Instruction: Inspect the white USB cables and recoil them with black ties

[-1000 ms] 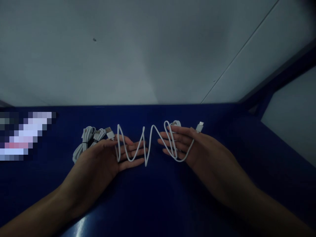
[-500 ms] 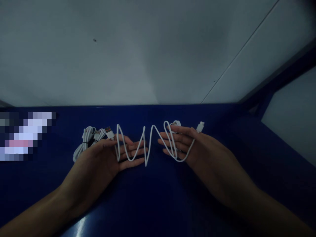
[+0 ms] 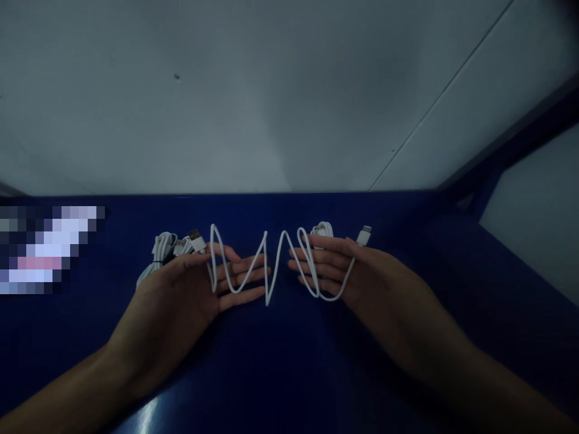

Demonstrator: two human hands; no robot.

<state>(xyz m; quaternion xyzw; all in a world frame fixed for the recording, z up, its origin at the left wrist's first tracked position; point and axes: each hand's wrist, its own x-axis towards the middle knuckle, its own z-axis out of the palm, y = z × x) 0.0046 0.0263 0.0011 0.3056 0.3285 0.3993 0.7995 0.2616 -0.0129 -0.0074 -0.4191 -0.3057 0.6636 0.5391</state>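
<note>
A white USB charging cable (image 3: pixel 266 289) hangs in zigzag bends between my two hands. My left hand (image 3: pixel 199 283) holds one end by the thumb, where the USB-A plug (image 3: pixel 198 242) sticks up; its other fingers are stretched out behind the bends. At the other end, a smaller metal-tipped plug (image 3: pixel 364 234) rises beside the thumb of my right hand (image 3: pixel 339 262), which holds the cable there with its fingers extended inward. The fingertips of the two hands point at each other, with a gap between them.
Coiled white cables (image 3: pixel 156 256) lie behind my left hand, one tied with a black band. Another white coil (image 3: pixel 322 230) is behind my right fingers. The blue table (image 3: pixel 280 374) meets a pale wall (image 3: pixel 271 108). A pixelated object (image 3: pixel 49 253) lies at the left.
The cable's bends have shifted slightly, and the loops by my right fingers have closed up a little. Both hands have kept nearly the same place.
</note>
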